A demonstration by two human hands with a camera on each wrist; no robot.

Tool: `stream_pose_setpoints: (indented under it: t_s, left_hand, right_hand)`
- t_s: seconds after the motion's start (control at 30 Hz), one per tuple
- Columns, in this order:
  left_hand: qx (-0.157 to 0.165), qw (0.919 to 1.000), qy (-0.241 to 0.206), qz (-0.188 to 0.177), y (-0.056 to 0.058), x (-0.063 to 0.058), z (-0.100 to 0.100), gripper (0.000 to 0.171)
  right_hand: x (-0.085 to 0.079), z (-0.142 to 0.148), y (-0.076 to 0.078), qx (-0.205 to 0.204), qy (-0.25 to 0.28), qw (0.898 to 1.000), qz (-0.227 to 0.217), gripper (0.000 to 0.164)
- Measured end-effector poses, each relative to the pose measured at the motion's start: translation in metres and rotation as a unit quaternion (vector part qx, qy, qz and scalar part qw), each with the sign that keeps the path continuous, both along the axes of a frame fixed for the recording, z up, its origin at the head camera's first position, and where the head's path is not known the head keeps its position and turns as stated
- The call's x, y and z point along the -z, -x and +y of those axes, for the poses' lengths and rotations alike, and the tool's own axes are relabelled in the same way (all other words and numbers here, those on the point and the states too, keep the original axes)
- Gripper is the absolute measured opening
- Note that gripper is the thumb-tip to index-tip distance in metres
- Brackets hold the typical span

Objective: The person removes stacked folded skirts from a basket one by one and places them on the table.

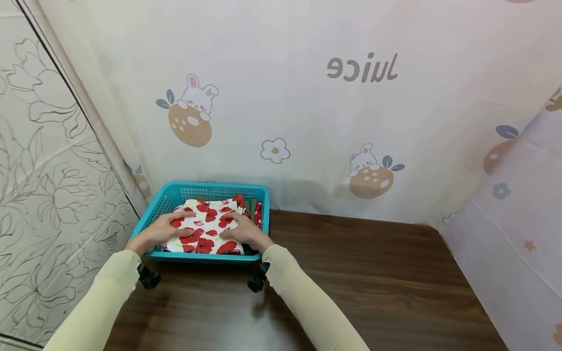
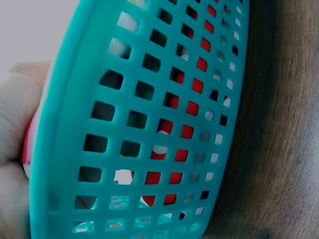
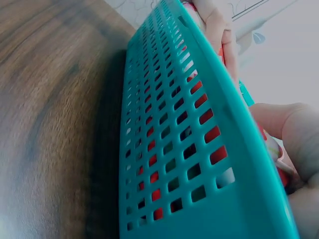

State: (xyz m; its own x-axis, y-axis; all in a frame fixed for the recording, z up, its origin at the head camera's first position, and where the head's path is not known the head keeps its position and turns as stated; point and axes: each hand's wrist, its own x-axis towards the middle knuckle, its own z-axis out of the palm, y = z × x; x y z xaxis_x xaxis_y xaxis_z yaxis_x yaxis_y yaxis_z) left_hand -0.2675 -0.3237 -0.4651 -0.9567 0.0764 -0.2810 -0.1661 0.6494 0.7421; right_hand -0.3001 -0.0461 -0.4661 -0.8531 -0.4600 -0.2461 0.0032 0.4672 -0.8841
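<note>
A folded white cloth with red flowers (image 1: 205, 228) lies on top of other fabric in a turquoise plastic basket (image 1: 202, 259). On the cloth's left part rests my left hand (image 1: 163, 229), thumb and fingers spread apart over the print. My right hand (image 1: 246, 231) lies on its right part in the same way, fingers pointing inward. In the left wrist view the basket's perforated wall (image 2: 134, 119) hides most of that hand. The right wrist view has my right thumb (image 3: 276, 119) just over the rim, close to the cloth.
Green fabric (image 1: 253, 207) and a red piece with white marks (image 1: 258, 214) show at the basket's right end. The basket stands on a dark wooden table (image 1: 360, 273), near the printed back curtain (image 1: 307, 112) and the floral left panel (image 1: 57, 170).
</note>
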Motion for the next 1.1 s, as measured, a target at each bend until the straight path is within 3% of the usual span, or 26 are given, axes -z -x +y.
stream_pose_setpoints:
  t_s: [0.17, 0.5, 0.87, 1.1]
  left_hand:
    - [0.000, 0.9996, 0.026, 0.010, 0.000, 0.003, 0.002, 0.083]
    - [-0.008, 0.9981, 0.051, 0.034, 0.000, -0.001, 0.010, 0.086]
    - [-0.022, 0.9967, 0.026, 0.073, -0.002, -0.016, 0.030, 0.092]
    - [-0.044, 0.9941, -0.010, 0.099, -0.008, -0.027, 0.056, 0.089]
  right_hand:
    - [0.002, 0.000, -0.002, 0.004, -0.016, 1.000, 0.012, 0.057]
    - [-0.004, -0.001, 0.000, 0.032, 0.012, 0.997, 0.064, 0.065]
    - [-0.030, 0.022, 0.004, 0.028, 0.003, 0.994, 0.104, 0.074]
    - [-0.043, 0.048, 0.005, 0.030, 0.000, 0.992, 0.122, 0.073]
